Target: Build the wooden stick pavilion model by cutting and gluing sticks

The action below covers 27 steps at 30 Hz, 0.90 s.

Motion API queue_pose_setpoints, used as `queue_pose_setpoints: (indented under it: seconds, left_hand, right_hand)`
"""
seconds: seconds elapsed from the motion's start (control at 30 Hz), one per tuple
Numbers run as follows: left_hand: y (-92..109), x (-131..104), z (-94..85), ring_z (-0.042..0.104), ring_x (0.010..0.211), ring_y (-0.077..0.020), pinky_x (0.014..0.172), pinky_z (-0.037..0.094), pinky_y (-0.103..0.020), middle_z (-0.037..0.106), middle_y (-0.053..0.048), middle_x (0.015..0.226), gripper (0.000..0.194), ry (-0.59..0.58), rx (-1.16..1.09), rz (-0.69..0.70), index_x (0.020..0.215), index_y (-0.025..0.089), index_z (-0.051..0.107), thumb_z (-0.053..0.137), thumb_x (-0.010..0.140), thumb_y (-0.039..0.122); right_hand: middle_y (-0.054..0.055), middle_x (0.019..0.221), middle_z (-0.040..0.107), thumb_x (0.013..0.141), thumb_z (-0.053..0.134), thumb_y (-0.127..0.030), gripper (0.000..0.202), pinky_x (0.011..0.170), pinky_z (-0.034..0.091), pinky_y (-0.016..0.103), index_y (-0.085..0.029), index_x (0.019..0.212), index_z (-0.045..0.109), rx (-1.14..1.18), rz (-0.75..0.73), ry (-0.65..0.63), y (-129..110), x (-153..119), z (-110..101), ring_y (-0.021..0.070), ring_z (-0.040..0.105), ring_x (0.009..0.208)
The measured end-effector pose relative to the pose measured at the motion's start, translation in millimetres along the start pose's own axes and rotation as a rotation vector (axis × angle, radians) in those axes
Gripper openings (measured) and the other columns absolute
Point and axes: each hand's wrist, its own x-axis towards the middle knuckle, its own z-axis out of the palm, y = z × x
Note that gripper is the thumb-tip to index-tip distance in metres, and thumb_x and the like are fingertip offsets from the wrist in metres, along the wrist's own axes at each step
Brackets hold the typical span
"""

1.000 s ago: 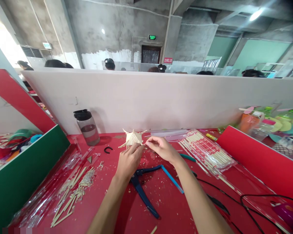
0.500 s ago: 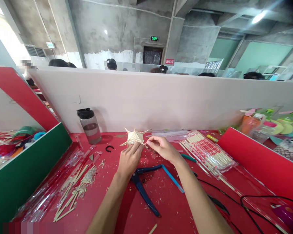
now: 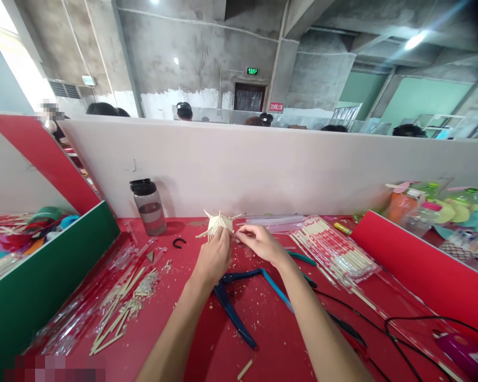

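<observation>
A small model pavilion [image 3: 216,225] made of pale wooden sticks stands at the back middle of the table, its roof corners sticking upward. My left hand [image 3: 216,253] is closed at the front of the roof, fingers pressed together on it and covering part of the model. Just right of it, my right hand [image 3: 262,245] pinches with thumb and forefinger at the roof's right corner. Whatever lies between those fingertips is too small to make out. Below my hands lies a blue-handled cutter [image 3: 233,313], partly covered by my arms.
A water bottle [image 3: 148,209] stands at the back left. Cut sticks [image 3: 117,318] and plastic wrappers lie left; packaged chopsticks [image 3: 338,246] lie right. A black cable [image 3: 352,313] runs towards a purple object [image 3: 464,353]. Green [image 3: 63,281] and red [image 3: 422,260] boards flank the table.
The view has shifted slightly. My left fingers have tipped more upright at the roof, and my right hand stays close beside them. The pavilion stands where it was.
</observation>
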Motion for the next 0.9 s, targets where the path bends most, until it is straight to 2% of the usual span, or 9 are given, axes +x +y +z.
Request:
queue_pose_setpoints:
  seconds: [0.17,0.27,0.4,0.57,0.7,0.77,0.83,0.9]
  left_hand:
    - [0,2,-11.9,0.063,0.086,-0.0230,0.062,0.042,-0.027,0.063,-0.011,0.104,0.009,0.032,-0.036,-0.088,0.097,0.021,0.054,0.045,0.094,0.018]
    - [-4,3,-15.3,0.062,0.085,-0.0224,0.069,0.043,-0.029,0.063,-0.008,0.097,0.009,0.049,-0.142,-0.074,0.090,0.022,0.053,0.045,0.093,0.017]
    - [-10,4,-14.3,0.056,0.075,-0.0195,0.068,0.040,-0.027,0.060,-0.004,0.083,0.011,0.093,-0.319,-0.024,0.083,0.022,0.051,0.047,0.091,0.015]
    - [-7,6,-19.2,0.047,0.062,-0.0153,0.061,0.032,-0.024,0.053,0.002,0.068,0.012,0.134,-0.540,-0.098,0.078,0.022,0.051,0.053,0.087,0.014]
    - [0,8,-38.7,0.048,0.063,-0.0127,0.063,0.037,-0.022,0.055,0.002,0.071,0.010,0.192,-0.843,-0.140,0.079,0.022,0.054,0.058,0.088,0.024]
    - [1,8,-51.5,0.053,0.068,-0.0127,0.067,0.042,-0.022,0.057,0.000,0.075,0.014,0.142,-1.105,-0.120,0.082,0.021,0.055,0.060,0.089,0.032]
    - [-2,7,-63.2,0.053,0.067,-0.0114,0.066,0.044,-0.021,0.058,0.001,0.077,0.020,0.144,-1.371,-0.135,0.085,0.022,0.054,0.065,0.086,0.038]
    - [-7,5,-71.7,0.051,0.063,-0.0098,0.063,0.042,-0.019,0.055,0.003,0.069,0.022,0.152,-1.464,-0.161,0.085,0.021,0.055,0.070,0.082,0.038]
  right_hand:
    - [0.006,0.086,0.074,0.090,0.061,-0.048,0.032,0.079,0.055,0.033,-0.018,0.088,0.071,0.047,-0.011,-0.026,6,2,3,0.0219,0.071,0.085]
    - [0.005,0.087,0.073,0.091,0.060,-0.047,0.030,0.077,0.055,0.031,-0.018,0.089,0.070,0.049,-0.035,0.002,1,2,3,0.0207,0.069,0.085]
    - [0.003,0.084,0.070,0.093,0.058,-0.046,0.030,0.075,0.050,0.027,-0.019,0.088,0.070,-0.038,-0.094,-0.026,-8,0,5,0.0181,0.065,0.081]
    - [0.003,0.085,0.070,0.093,0.059,-0.049,0.034,0.075,0.049,0.027,-0.018,0.088,0.071,-0.063,-0.114,-0.055,-9,-1,8,0.0183,0.064,0.083]
    - [0.004,0.086,0.070,0.091,0.060,-0.052,0.037,0.069,0.050,0.027,-0.017,0.091,0.071,0.006,-0.053,-0.062,-8,-1,8,0.0183,0.064,0.079]
    - [0.004,0.085,0.070,0.090,0.061,-0.053,0.038,0.068,0.051,0.027,-0.017,0.090,0.070,0.034,-0.026,-0.061,-9,-2,6,0.0176,0.064,0.076]
    - [0.004,0.086,0.071,0.090,0.060,-0.052,0.037,0.067,0.052,0.027,-0.017,0.090,0.070,0.053,-0.012,-0.061,-10,-3,5,0.0168,0.064,0.074]
    - [0.004,0.086,0.071,0.091,0.060,-0.051,0.035,0.067,0.052,0.027,-0.017,0.089,0.069,0.059,-0.007,-0.060,-10,-4,3,0.0163,0.064,0.074]
